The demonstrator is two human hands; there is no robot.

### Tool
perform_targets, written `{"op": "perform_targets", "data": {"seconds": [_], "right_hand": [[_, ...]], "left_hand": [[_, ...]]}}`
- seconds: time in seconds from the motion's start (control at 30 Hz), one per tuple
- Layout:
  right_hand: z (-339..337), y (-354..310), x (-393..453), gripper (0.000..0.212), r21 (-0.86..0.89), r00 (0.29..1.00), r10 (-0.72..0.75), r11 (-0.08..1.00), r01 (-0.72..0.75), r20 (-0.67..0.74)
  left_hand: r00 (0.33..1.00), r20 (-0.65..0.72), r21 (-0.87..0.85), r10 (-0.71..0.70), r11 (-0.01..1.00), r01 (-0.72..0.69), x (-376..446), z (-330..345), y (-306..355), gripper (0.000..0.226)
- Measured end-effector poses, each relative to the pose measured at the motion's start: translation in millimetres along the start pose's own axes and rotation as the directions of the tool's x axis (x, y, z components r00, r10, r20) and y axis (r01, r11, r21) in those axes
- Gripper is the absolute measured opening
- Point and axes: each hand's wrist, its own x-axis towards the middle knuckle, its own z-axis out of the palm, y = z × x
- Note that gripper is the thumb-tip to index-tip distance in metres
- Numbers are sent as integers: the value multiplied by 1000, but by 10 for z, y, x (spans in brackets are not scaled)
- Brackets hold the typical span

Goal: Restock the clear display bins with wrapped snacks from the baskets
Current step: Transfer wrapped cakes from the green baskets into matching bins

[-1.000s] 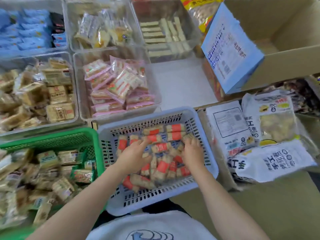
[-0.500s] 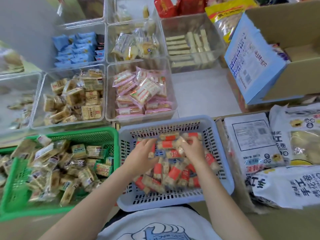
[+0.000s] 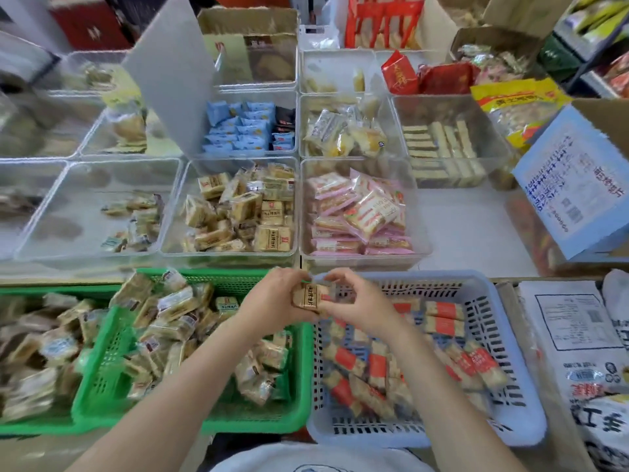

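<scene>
Head view: a tan wrapped snack (image 3: 310, 297) is held between both hands above the seam where the green basket (image 3: 258, 422) meets the blue basket (image 3: 476, 287). The left hand (image 3: 272, 301) is curled round its left side; the right hand (image 3: 354, 303) pinches its right end. Red-banded snacks (image 3: 374, 364) lie in the blue basket. Just beyond, the clear bin of tan squares (image 3: 235, 212) and the bin of pink packets (image 3: 357, 212) are seen.

Two baskets (image 3: 190, 413) (image 3: 510, 420), two hands (image 3: 272, 301) (image 3: 360, 304)
</scene>
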Motion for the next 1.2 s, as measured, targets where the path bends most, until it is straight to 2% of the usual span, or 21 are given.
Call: {"op": "perform_targets", "data": {"seconds": [0.1,0.23,0.33,0.4,0.47,0.57,0.67,0.7,0.77,0.83,0.93,1.07,1.13,1.2], "right_hand": [[493,-476,228,47,-103,990,-21,994,35,138],[1161,-1029,606,39,-74,987,33,997,-21,160],[1565,-1357,903,31,-92,991,69,994,-59,118],[1713,-1573,1114,26,-98,996,83,992,-80,24],[1758,-1772,1378,27,-107,991,91,989,-101,-102],[1760,-2022,1850,32,-203,936,8,976,-84,-353],[1823,-2148,2363,36,-344,866,-80,933,-109,-493],[1860,-2144,2508,38,-409,868,-100,904,-125,-486],[1936,-2023,2732,39,-563,915,-100,813,-151,-390],[1998,-1871,2853,37,-684,950,-51,706,-184,-309],[1984,-1797,2901,38,-723,933,-42,645,-248,-357],[2053,-1980,3098,37,-826,932,-59,486,-287,-359],[2197,-2136,3192,35,-900,939,-199,394,-186,-281],[2418,-2282,3228,32,-917,933,-346,397,45,-104]], "left_hand": [[996,55,-220,-77,972,87,-200,-420,-602,85],[991,100,-523,-87,843,127,-457,-914,-1504,65],[982,-60,-644,-180,758,99,-474,-1119,-2188,52],[941,-175,-549,-290,822,151,-395,-1197,-2595,52],[920,-218,-295,-326,920,256,-312,-1220,-2927,55],[957,-144,0,-253,967,255,-280,-1120,-3318,65],[974,-133,126,-186,971,202,-294,-935,-3530,85],[974,-126,137,-186,970,203,-280,-910,-3553,86],[976,-111,145,-186,969,201,-252,-906,-3555,87],[981,-112,146,-161,973,177,-251,-924,-3582,87],[982,-133,145,-131,978,150,-361,-986,-3704,85],[942,-234,139,-239,951,276,-541,-1057,-4088,82],[946,-221,160,-238,948,275,-574,-1056,-4199,79],[951,-222,164,-217,953,255,-560,-1029,-4213,77]]}}
